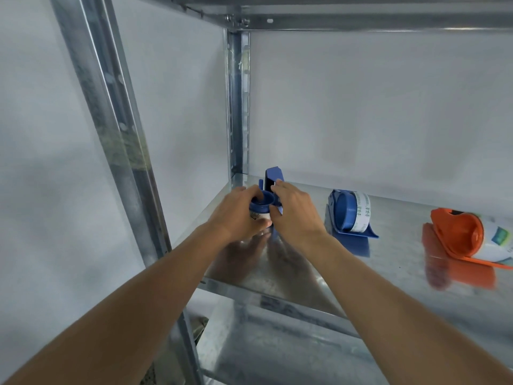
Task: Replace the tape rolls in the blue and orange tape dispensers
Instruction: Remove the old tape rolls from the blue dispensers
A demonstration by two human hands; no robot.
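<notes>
At the left end of the metal shelf (388,276) both hands hold a blue tape dispenser (273,179) upright. My left hand (236,215) wraps around its blue hub (262,200) and the white tape roll (261,215) on it. My right hand (297,215) grips the dispenser's frame from the right. A second blue dispenser (347,215) with a printed white roll lies on the shelf to the right. An orange dispenser (458,234) with a white roll lies at the far right.
Galvanised uprights stand at the front left (111,129) and back corner (238,107). The upper shelf's beam (361,15) runs overhead. A lower shelf (277,351) shows below. White walls close in behind and to the left.
</notes>
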